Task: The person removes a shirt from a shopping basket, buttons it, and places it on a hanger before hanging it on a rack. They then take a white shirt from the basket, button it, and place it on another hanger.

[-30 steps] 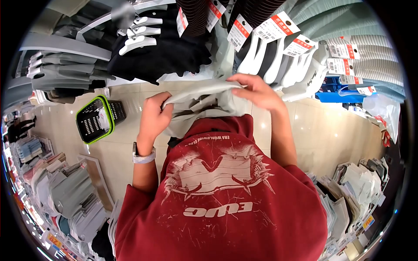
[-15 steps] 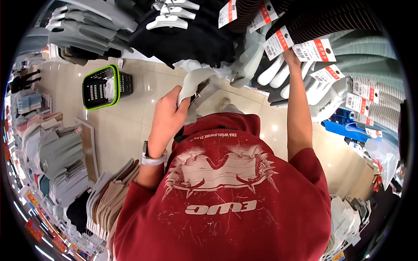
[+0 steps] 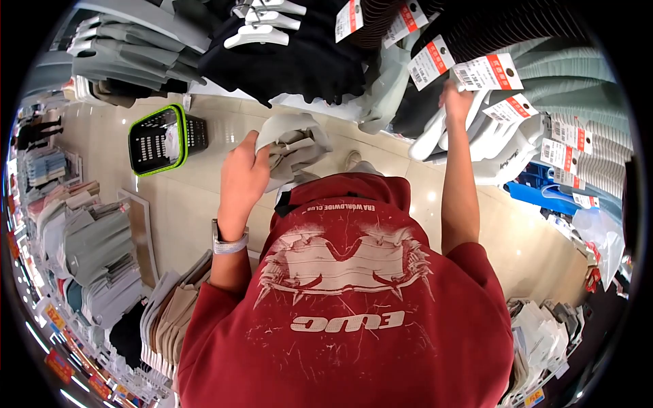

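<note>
My left hand [image 3: 243,178], with a watch on its wrist, grips the edge of a light grey garment [image 3: 294,151] that hangs folded in front of my body. My right hand [image 3: 457,104] reaches into the clothes rack, its fingers curled at the white hangers [image 3: 430,132]; the fingertips are partly hidden. Price tags [image 3: 491,72] with red bands hang right beside that hand. Below it, white garments [image 3: 507,160] hang on the rack.
A black basket with a green rim [image 3: 182,139] stands on the tiled floor, something pale inside. Black clothes [image 3: 286,71] hang ahead, and grey-green striped tops [image 3: 578,81] to the right. Folded clothes [image 3: 98,238] fill shelves at left. A blue item [image 3: 537,196] lies at right.
My left hand has moved left and a little down, and the grey garment has opened out more. My right hand has shifted slightly down, and the white hangers near it have moved.
</note>
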